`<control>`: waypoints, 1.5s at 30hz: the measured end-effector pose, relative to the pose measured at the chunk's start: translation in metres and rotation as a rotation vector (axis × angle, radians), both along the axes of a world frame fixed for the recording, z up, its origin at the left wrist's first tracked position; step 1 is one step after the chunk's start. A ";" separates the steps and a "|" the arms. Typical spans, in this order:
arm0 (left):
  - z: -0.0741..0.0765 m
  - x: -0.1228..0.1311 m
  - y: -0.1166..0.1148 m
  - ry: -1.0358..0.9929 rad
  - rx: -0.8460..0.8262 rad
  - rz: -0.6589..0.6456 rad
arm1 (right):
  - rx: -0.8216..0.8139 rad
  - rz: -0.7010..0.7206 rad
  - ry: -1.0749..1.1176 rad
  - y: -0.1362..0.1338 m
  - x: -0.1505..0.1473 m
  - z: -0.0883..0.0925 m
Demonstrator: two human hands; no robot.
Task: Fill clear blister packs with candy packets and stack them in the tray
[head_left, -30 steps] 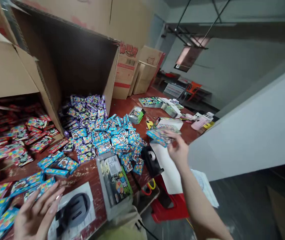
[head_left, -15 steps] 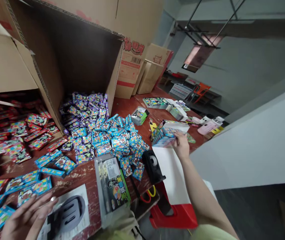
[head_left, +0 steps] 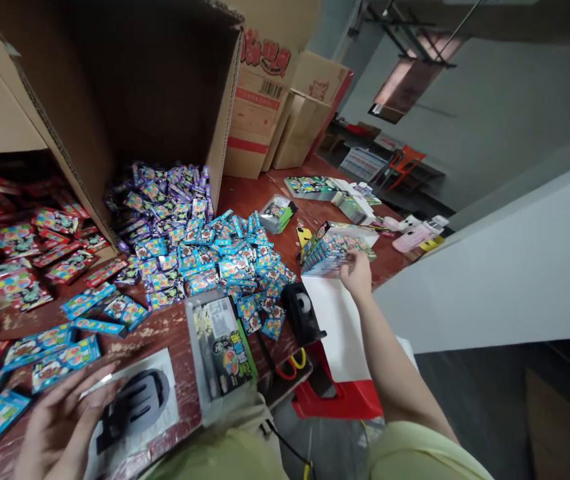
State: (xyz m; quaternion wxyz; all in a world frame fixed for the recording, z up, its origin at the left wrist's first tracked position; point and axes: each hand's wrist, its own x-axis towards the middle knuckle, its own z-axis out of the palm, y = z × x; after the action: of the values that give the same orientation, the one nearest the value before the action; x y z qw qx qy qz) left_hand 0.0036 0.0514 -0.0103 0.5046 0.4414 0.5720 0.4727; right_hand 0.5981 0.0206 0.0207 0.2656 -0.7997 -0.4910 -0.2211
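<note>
Red characters (head_left: 275, 59) on a cardboard box (head_left: 251, 123), yellow characters (head_left: 241, 357) on a black package (head_left: 219, 380), none legible

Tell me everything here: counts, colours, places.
Table: one, dark red, centre
Cardboard boxes: several, brown, back
Red packets: many, red, left
Purple packets: many, purple, by open box
Blue packets: many, blue, centre and left
Plastic cases: two, clear, near edge and centre
Sheet: one, black and white, near left
Tape dispenser: one, black, centre
Looped handles: two, red, yellow, below dispenser
Printed cartons: several, multicoloured, right
Panel: one, white, beside dispenser
Plastic frame: one, red, below table
Bottle: one, pink, far right
Chair: one, orange, background
Left hand: one, bare, near sheet
Right hand: one, bare, at nearest carton
</note>
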 end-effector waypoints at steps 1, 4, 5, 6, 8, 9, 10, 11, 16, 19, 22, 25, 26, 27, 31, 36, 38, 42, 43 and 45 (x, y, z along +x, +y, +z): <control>0.003 0.002 -0.001 -0.012 -0.030 -0.008 | 0.011 -0.024 0.019 -0.001 -0.003 -0.002; 0.013 0.010 -0.003 -0.047 -0.018 -0.044 | 0.027 -0.098 0.096 -0.001 -0.009 -0.010; 0.015 0.013 -0.005 -0.037 -0.005 -0.083 | 0.017 -0.110 0.130 0.000 -0.009 -0.011; 0.016 0.017 -0.006 -0.010 -0.005 -0.144 | 0.002 -0.115 0.164 0.002 -0.008 -0.012; 0.016 0.024 -0.010 0.070 -0.017 -0.303 | -0.026 -0.111 0.229 0.006 -0.005 -0.010; 0.016 0.029 -0.012 0.115 -0.009 -0.397 | -0.035 -0.111 0.257 0.007 -0.005 -0.006; 0.016 0.034 -0.014 0.156 0.010 -0.493 | -0.032 -0.110 0.278 0.009 -0.007 -0.001; 0.016 0.041 -0.016 0.199 0.041 -0.589 | -0.013 -0.088 0.287 0.011 -0.012 0.005; 0.003 0.077 -0.028 0.513 0.298 -0.985 | 0.026 0.369 0.243 0.029 -0.119 0.010; -0.021 0.096 -0.035 0.755 0.430 -1.033 | -0.224 0.728 0.295 0.056 -0.221 -0.019; -0.043 0.104 -0.041 0.920 0.469 -1.035 | -0.613 0.867 0.398 0.088 -0.293 -0.044; -0.053 0.105 -0.044 0.992 0.477 -1.013 | -0.790 0.826 0.451 0.114 -0.315 -0.048; -0.054 0.105 -0.044 0.999 0.483 -1.005 | -0.808 0.829 0.456 0.121 -0.314 -0.046; -0.054 0.104 -0.044 1.000 0.489 -0.999 | -0.829 0.835 0.463 0.126 -0.312 -0.043; -0.057 0.102 -0.044 0.956 0.495 -0.985 | -0.913 0.869 0.518 0.140 -0.301 -0.028; -0.064 0.101 -0.050 0.860 0.478 -0.912 | -0.999 0.867 0.619 0.144 -0.293 -0.009; -0.056 0.101 -0.053 0.815 0.466 -0.869 | -1.053 0.891 0.645 0.140 -0.289 0.005; -0.008 0.100 -0.051 0.784 0.529 -0.700 | -0.992 0.979 0.753 0.112 -0.294 0.045; 0.008 0.099 -0.048 0.816 0.559 -0.614 | -0.923 0.991 0.793 0.101 -0.300 0.054; 0.035 0.097 -0.040 0.902 0.649 -0.436 | -0.768 0.998 0.881 0.078 -0.316 0.068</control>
State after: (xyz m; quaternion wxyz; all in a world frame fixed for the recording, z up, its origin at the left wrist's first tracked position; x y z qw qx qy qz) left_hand 0.1003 0.0111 0.0248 0.1365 0.8376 0.4522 0.2746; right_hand 0.2820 0.0982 0.0884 0.2089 -0.5335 -0.6850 0.4501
